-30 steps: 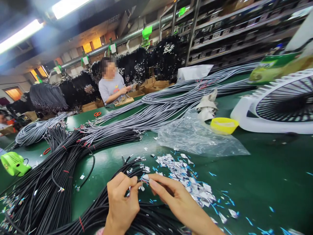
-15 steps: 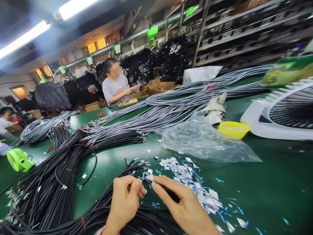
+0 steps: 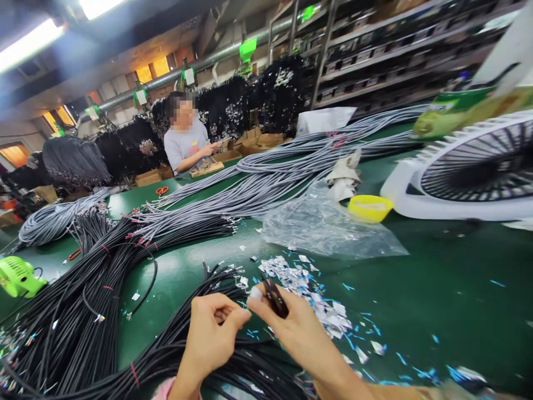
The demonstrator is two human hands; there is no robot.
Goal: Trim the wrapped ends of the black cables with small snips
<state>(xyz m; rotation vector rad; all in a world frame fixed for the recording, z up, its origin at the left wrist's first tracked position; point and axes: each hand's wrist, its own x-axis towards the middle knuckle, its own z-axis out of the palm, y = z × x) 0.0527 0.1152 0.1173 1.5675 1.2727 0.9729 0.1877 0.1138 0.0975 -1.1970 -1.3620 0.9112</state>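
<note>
Bright under long fluorescent ceiling tubes [image 3: 25, 41] at eleven o'clock; pale sheen on dark green desk [image 3: 437, 289]; stretched at the edges, blurred on grey metal shelving [image 3: 395, 50] at one o'clock.

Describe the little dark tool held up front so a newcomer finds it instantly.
Start at the heap of silvery scraps on the green table. At its near-left edge is the person's right hand, pinching the dark tool. It is short and stubby, unlike the long black cables to its left.
</note>
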